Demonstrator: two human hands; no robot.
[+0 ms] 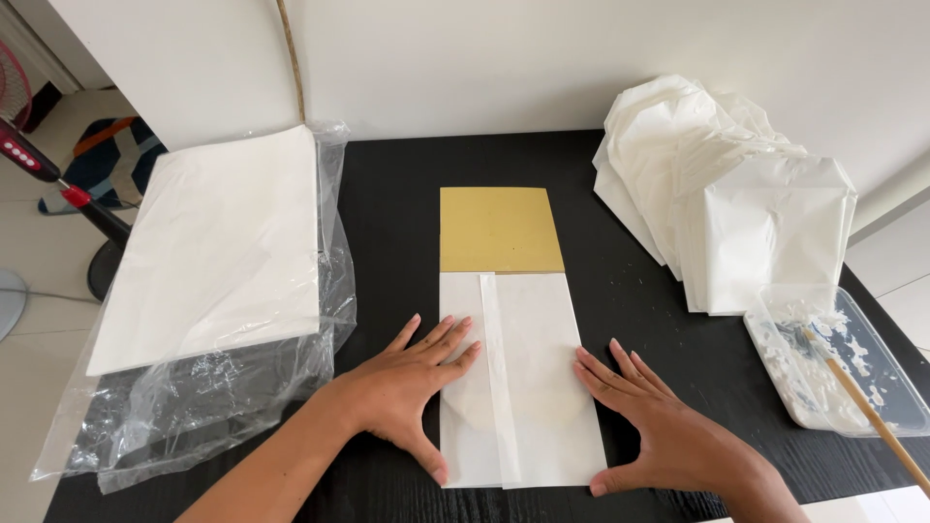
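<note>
A yellow-brown cardboard rectangle point(500, 229) lies in the middle of the black table point(407, 223). A white translucent paper sheet point(538, 368) is folded around its near part, with an overlapping seam running down the centre. My left hand point(412, 383) lies flat on the left half of the folded paper, fingers spread. At the paper's right edge rests my right hand point(668, 431), fingers on the table and thumb touching the lower right corner. Neither hand grips anything.
A stack of white paper sheets point(218, 247) lies on a clear plastic wrapper point(203, 402) at the left. Folded white paper bags point(727, 203) are piled at the back right. A clear tray point(843, 358) with white paste and a wooden stick point(867, 407) stands at the right edge.
</note>
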